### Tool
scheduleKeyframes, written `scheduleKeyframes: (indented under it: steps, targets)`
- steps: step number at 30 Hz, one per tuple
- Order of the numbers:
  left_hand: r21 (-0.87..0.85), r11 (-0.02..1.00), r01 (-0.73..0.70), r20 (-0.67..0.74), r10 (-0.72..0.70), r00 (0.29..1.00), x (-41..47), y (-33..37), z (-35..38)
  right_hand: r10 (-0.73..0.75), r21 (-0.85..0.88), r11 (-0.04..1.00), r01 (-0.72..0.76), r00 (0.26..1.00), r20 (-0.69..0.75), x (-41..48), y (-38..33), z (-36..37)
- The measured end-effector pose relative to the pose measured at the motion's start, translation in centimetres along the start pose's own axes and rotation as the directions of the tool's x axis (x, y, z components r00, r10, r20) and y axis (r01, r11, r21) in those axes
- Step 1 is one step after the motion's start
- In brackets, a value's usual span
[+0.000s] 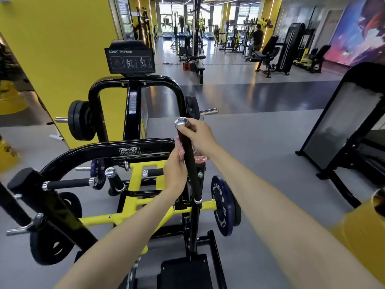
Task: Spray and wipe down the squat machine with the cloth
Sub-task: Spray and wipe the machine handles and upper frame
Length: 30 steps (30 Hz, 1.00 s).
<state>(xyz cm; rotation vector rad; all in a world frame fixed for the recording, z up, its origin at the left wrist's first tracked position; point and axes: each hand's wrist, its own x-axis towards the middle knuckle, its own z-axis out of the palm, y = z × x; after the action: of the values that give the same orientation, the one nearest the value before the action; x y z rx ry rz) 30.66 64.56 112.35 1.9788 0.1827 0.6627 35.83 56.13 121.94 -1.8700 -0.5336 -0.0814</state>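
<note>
**Two hands, one cloth, one handle**

I've got both hands on the same upright black handle [190,161] of the squat machine [129,151]. My right hand [198,134] is clenched around the top of it, just under the one chrome end cap [181,122]. My left hand [175,174] sits lower, pressing the single pink cloth [180,150] against the bar's left side, fingers closed on the cloth; a bit more pink peeks out on the bar's right side.

Counting around me: one sign [130,60] reading "SQUAT TRAINER" stands at the top of the frame ahead. Two other short black grips [68,183] with chrome ends stick out lower left. One blue weight plate [221,205] hangs just right of my handle, another purple one [98,174] shows behind the curved arm, and black plates [80,120] sit on the far left peg. The yellow frame [145,203] runs beneath my left wrist.
</note>
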Motion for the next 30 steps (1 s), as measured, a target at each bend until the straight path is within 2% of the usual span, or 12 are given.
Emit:
scheduleKeyframes:
  steps: [6,9,13,18,22,27,30]
  targets:
    - [0.18,0.98,0.084,0.101,-0.104,0.989,-1.4,-3.8,1.8,0.009,-0.001,1.0,-0.009,1.0,-0.006,0.4,0.4,-0.2]
    - [0.199,0.976,0.085,0.17,-0.12,0.978,-2.3,-5.2,2.4,0.003,-0.016,1.0,-0.003,1.0,0.001,0.5,0.7,-0.1]
    - [0.308,0.948,0.087,0.231,-0.163,0.959,-3.7,-7.9,3.9,0.0,-0.014,1.0,0.0,1.0,-0.003,0.6,1.0,-0.1]
    - [0.308,0.938,0.158,0.312,-0.257,0.915,-5.2,-9.8,5.0,0.021,-0.045,0.999,-0.022,1.0,-0.023,0.7,1.1,0.1]
    - [0.447,0.884,0.134,0.388,-0.327,0.862,-5.8,-12.3,6.1,0.026,-0.064,0.998,-0.027,1.0,-0.007,0.7,1.1,0.1]
    - [0.367,0.904,0.22,0.45,-0.379,0.808,-6.6,-12.7,6.8,-0.003,0.023,1.0,0.002,1.0,0.023,0.5,0.7,-0.7]
    - [0.44,0.897,0.046,0.494,-0.285,0.822,-6.6,-14.5,7.3,-0.006,0.03,1.0,0.005,1.0,0.018,0.6,0.8,-0.6]
